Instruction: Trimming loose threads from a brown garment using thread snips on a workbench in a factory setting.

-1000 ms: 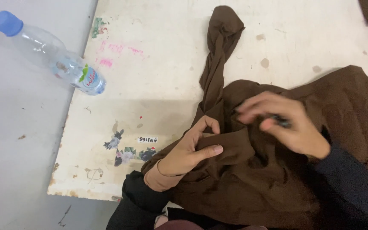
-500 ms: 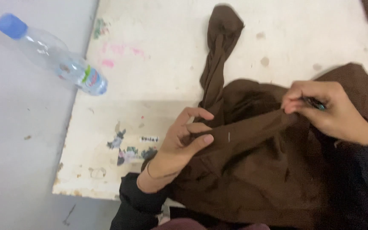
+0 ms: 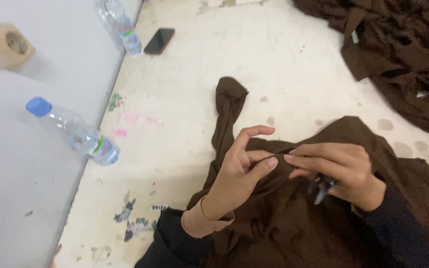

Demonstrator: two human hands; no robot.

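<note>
Centrally, a dark brown soft cloth garment [image 3: 294,218] is spread over the near part of the worn, cream-white stained bench [image 3: 184,99], with one long narrow strip of it [image 3: 227,114] stretched away from the person, so that the bulk is kept close while the loose end is laid out of the way. The left hand [image 3: 239,173] is raised just above the cloth with the forefinger arched upward and the thumb and middle fingers drawn together; something very fine seems to be pinched there, perhaps a thread, but it cannot be made out. The right hand [image 3: 341,168] is brought close, its extended fingertips nearly meeting those of the left hand, and a small dark blue-grey tool [image 3: 323,188] is tucked under its curled fingers, held in reserve against the palm so that the fingertips are left free for fine work. Whether the cloth itself is gripped by either hand cannot be told.

A clear plastic water bottle with a blue cap [image 3: 75,131] is laid on its side at the left edge of the bench, well apart from the hands. A second clear bottle [image 3: 122,30] and a black flat phone [image 3: 159,40] are set at the far left corner. More dark brown cloth [image 3: 403,49] is heaped at the far right.
</note>
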